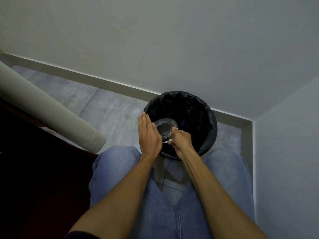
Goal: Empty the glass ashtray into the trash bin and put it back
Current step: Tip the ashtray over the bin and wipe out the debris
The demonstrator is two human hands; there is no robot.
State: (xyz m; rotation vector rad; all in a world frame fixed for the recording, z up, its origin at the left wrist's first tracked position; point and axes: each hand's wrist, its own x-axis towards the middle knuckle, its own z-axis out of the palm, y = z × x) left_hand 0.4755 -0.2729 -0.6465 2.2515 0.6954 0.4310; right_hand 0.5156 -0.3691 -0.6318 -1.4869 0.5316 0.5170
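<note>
A clear glass ashtray (165,128) with a scalloped rim is held tipped on its side over the mouth of a round trash bin (209,116) lined with a black bag. My right hand (181,141) grips the ashtray's near rim from below right. My left hand (148,133) is flat, fingers together and straight, its palm against the ashtray's left side. The underside of the ashtray faces me, so its contents are hidden. The bin's inside is too dark to make out.
The bin stands in a corner between two pale walls with a grey skirting board (96,81). A thick beige roll (51,109) leans at the left above a dark red surface (34,169). My jeans-clad legs (117,169) straddle grey floor tiles.
</note>
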